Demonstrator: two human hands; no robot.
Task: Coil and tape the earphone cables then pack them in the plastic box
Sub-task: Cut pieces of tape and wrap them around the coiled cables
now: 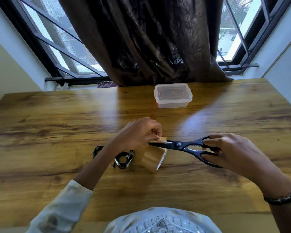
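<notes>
My left hand [138,133] pinches the free end of a strip pulled up from the brown tape roll [154,158], which hangs just above the wooden table [57,115]. My right hand [228,148] grips the handles of black scissors [181,146]; their blades are open across the tape strip, right below my left fingers. A coiled black earphone cable [123,159] lies on the table left of the roll, and another black cable [97,151] shows partly behind my left forearm. The clear plastic box [173,96] stands closed with its lid on at the table's far middle.
A dark brown curtain [149,39] hangs behind the box, touching the table's far edge, with barred windows on both sides. Walls close in at left and right. Bare wood surrounds the box and lies in front of my hands.
</notes>
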